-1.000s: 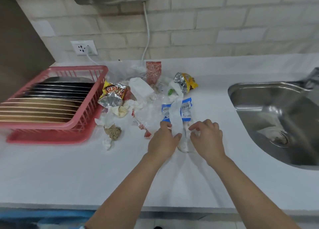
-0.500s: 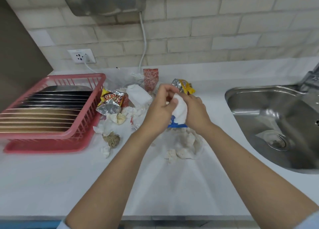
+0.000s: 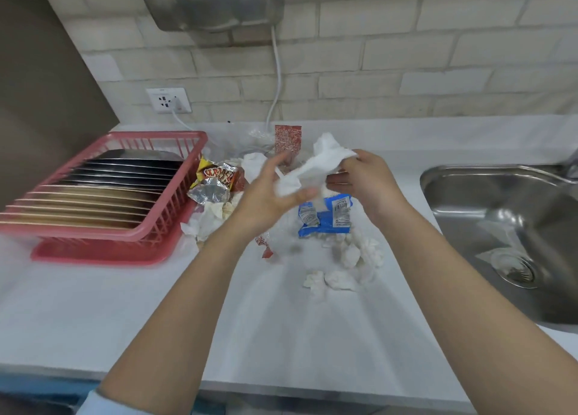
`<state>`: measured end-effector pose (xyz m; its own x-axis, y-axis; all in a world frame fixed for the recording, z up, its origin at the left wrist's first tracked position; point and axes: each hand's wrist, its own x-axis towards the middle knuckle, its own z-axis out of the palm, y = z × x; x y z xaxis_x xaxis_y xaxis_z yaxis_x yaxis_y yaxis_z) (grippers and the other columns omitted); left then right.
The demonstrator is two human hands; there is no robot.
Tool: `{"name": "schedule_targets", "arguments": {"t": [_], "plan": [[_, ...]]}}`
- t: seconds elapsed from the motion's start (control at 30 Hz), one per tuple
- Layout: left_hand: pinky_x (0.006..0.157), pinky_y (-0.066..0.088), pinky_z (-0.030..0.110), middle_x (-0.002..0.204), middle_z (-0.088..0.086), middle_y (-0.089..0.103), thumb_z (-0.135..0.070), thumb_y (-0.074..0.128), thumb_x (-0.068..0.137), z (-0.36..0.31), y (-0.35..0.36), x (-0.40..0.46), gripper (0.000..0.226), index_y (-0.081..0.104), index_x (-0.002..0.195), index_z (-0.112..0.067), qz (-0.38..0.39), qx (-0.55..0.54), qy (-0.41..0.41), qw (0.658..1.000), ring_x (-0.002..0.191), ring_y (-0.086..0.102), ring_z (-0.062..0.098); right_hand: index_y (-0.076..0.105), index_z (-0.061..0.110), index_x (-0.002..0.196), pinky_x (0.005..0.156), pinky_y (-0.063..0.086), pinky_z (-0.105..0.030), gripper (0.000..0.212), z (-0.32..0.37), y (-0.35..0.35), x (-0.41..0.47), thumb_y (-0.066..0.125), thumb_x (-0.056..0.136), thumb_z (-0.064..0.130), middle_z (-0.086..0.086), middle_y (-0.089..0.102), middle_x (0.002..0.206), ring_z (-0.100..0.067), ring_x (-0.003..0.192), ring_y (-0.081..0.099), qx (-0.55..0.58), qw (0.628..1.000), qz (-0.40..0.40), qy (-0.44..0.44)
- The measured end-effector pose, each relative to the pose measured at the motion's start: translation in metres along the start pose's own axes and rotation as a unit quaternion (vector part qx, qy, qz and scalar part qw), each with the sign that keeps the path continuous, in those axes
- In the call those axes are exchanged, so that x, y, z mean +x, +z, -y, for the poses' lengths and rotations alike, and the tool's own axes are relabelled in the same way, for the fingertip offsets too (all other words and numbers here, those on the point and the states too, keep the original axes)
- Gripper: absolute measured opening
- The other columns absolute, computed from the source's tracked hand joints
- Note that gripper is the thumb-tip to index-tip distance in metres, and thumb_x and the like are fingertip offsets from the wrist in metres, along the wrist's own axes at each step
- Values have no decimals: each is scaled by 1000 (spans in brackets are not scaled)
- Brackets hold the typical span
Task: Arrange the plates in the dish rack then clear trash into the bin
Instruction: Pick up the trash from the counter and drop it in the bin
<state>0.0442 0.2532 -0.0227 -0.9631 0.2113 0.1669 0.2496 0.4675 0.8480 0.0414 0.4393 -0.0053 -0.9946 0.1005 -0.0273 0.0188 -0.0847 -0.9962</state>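
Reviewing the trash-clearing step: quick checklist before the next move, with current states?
1. Plates standing in pink dish rack: ok.
2. White tissue held by both left hand and right hand: ok.
3. Bin in view for the drop: not ok, none visible.
4. Counter trash gathered: not ok; blue wrapper, snack bag and tissue wads remain.
5. Sink free of trash: cannot tell.

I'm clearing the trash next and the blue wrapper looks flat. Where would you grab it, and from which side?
Probably the blue wrapper's crumpled left edge, coming from above. It lies flat on the counter, so the raised folds there give fingers something to pinch. Tissue scraps crowd its near edge, and both hands now hold white paper.
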Motion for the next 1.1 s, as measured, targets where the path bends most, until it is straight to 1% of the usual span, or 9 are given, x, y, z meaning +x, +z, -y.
{"name": "schedule_targets", "arguments": {"t": [0.07, 0.2, 0.37, 0.5, 0.7, 0.77, 0.9, 1.03, 1.1], "plan": [[88, 43, 16, 130, -23, 54, -57, 77, 71, 5, 19, 0, 86, 36, 144, -38, 45, 28, -6, 999, 112, 53, -5, 64, 0, 105, 73, 60, -34, 23, 12, 0, -9, 45, 91, -1, -18, 73, 91, -29, 79, 73, 50, 996, 64, 19], [67, 42, 4, 88, -30, 67, -44, 59, 94, 9, 46, -2, 7, 64, 99, -41, 43, 0, -57, 997, 90, 61, -9, 54, 8, 115, 78, 60, -42, 29, 17, -9, -19, 44, 92, -6, -22, 67, 103, -33, 80, 71, 112, 991, 68, 36], [46, 38, 7, 68, -48, 54, -62, 58, 86, 3, 49, -18, 21, 42, 91, -48, 54, -83, -140, 985, 62, 47, -32, 61, 14, 94, 71, 57, -33, 32, 1, -36, -24, 42, 88, -10, -15, 65, 95, -26, 71, 65, 40, 999, -4, 14], [90, 53, 29, 114, -13, 68, -72, 60, 68, 2, 57, -23, 65, 55, 121, -34, -12, -260, -169, 951, 107, 64, 6, 65, 19, 89, 55, 46, -20, 28, -30, -36, -35, 50, 89, -4, -2, 64, 86, -16, 61, 57, -86, 996, -15, 15], [78, 58, 45, 91, 2, 74, -28, 57, 98, 17, 67, -22, 20, 57, 106, -10, -89, -453, -177, 869, 102, 71, 26, 69, 20, 96, 60, 41, -18, 11, -77, -27, -56, 66, 89, 12, 4, 57, 79, -12, 65, 50, -172, 984, 52, 1], [65, 56, 35, 77, -2, 62, -33, 54, 100, 19, 68, -23, 30, 45, 120, -14, -108, -422, -190, 880, 90, 73, 21, 68, 24, 97, 63, 43, -17, 9, -88, -24, -61, 69, 88, 22, 3, 58, 88, -11, 68, 52, -170, 984, 57, 10], [61, 42, 27, 86, -2, 54, -59, 42, 96, 34, 64, -33, 75, 7, 154, -28, -139, -209, -229, 941, 67, 54, 9, 67, 28, 100, 77, 47, -24, 24, -116, -15, -73, 70, 83, 45, 3, 61, 100, -14, 88, 58, -244, 968, 57, -1], [54, 47, 22, 106, 5, 55, -68, 36, 93, 45, 59, -45, 69, 15, 149, -33, -153, -154, -213, 953, 73, 52, 13, 57, 42, 121, 97, 36, -35, 42, -140, -6, -87, 62, 82, 56, 7, 48, 117, -20, 111, 37, -507, 855, 102, -38], [69, 49, 33, 124, 14, 56, -74, 35, 89, 46, 57, -52, 70, 22, 144, -32, -144, -125, -214, 958, 90, 60, 25, 55, 43, 128, 95, 35, -36, 42, -148, -2, -92, 58, 87, 53, 4, 47, 119, -24, 111, 36, -562, 818, 106, -58]]}}
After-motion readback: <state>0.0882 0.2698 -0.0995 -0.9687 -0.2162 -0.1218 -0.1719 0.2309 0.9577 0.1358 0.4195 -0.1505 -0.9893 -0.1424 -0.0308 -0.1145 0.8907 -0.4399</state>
